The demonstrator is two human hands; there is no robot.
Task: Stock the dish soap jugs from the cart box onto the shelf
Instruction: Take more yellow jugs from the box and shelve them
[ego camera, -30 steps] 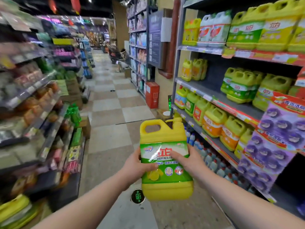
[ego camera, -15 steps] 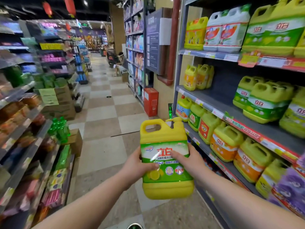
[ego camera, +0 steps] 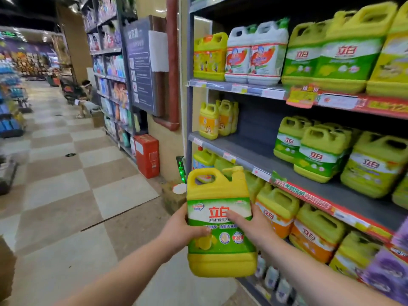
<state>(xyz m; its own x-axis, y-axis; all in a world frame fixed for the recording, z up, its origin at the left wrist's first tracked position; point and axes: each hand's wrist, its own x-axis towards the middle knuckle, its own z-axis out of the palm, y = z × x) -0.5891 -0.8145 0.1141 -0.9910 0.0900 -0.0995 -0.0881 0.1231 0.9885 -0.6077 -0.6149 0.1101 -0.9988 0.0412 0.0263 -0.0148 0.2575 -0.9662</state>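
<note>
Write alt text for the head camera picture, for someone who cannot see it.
A left hand and right hand grip a yellow dish soap jug upright in a shop aisle. On the right, shelves hold rows of similar yellow and green jugs, with a gap in one row.

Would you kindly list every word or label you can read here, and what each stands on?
"立白": red, on the label of the yellow jug.
"立白": red, on the green-labelled shelf jugs too.
The jug's smaller print, price tags, red shelf strip and grey wall notice: too blurred to read.
</note>
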